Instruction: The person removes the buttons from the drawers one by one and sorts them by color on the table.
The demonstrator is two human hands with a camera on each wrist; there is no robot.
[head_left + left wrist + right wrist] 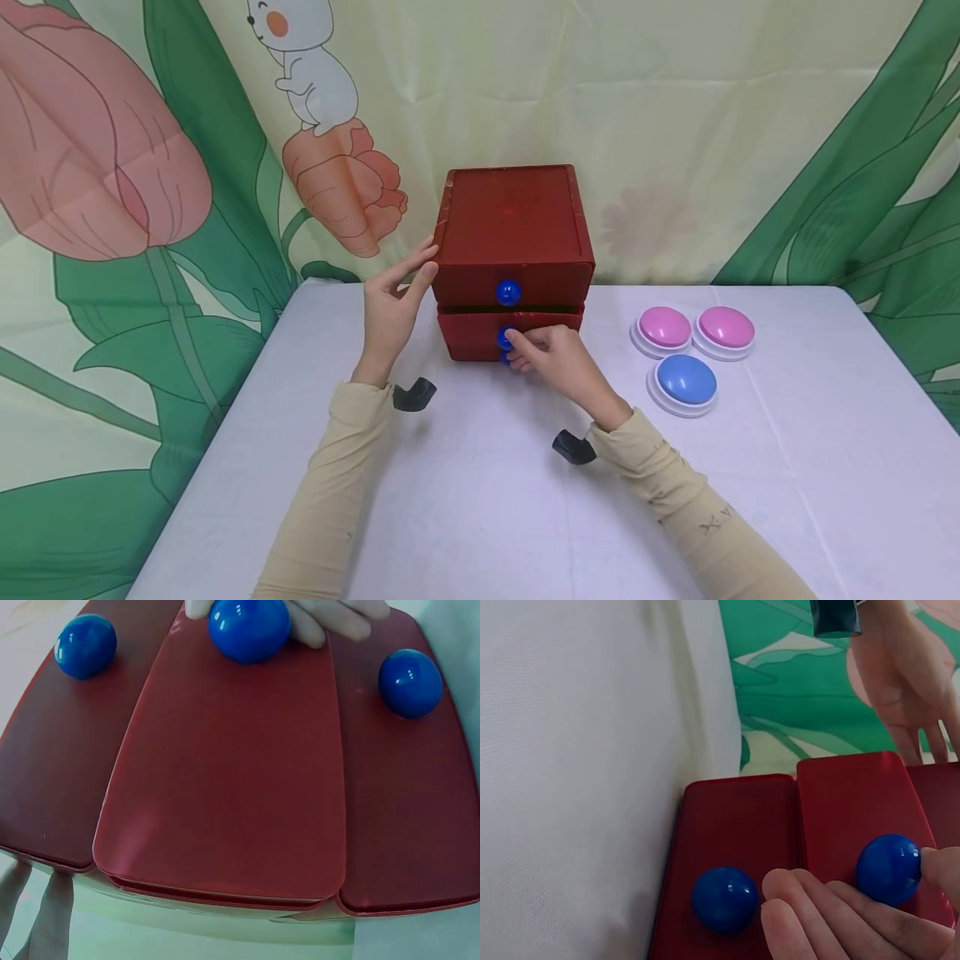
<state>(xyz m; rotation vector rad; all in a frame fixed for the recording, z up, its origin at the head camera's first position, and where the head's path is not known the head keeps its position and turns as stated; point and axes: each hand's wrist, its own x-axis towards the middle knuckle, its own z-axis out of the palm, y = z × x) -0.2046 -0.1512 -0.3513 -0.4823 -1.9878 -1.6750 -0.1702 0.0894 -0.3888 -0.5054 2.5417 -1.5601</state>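
A dark red drawer box (513, 212) with blue ball knobs stands at the back of the table. Its middle drawer (225, 765) sticks out a little beyond the drawers above and below. My right hand (558, 358) pinches the middle knob (889, 868) between thumb and fingers, other fingertips lying close to the bottom knob (724, 898). On the box's left side, near the top front corner, my left hand (393, 308) rests with its fingers extended. The top knob (508, 292) is untouched. What the drawers hold is hidden.
Two pink push buttons (664, 327) (725, 327) and a blue push button (686, 379) with white bases sit right of the box. Behind the white-covered table (480, 500) hangs a printed cloth (675, 125). Black camera pieces (414, 395) show at both wrists.
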